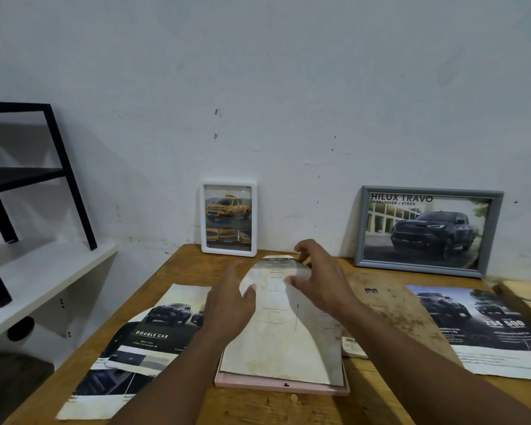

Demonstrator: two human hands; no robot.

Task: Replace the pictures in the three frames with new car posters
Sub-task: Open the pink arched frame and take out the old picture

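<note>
Wooden table (184, 262) against the wall. Pink frame (276, 386) flat on it below my fingers (249, 294), under the pale sheet (276, 342) they hold. Left of my fingers: DOUBLE CAB poster (154, 332), overlapping a second dark poster (105, 391) nearer me. Right of them: brown backing board (393, 314) with a barcode tag (351, 345) at its near edge, then a truck poster (488, 332), then a wood plank (521, 292) at the edge. Beyond my fingers, white frame (227, 219) stands upright against the wall; grey frame (426, 231) leans there, beyond-right.
</note>
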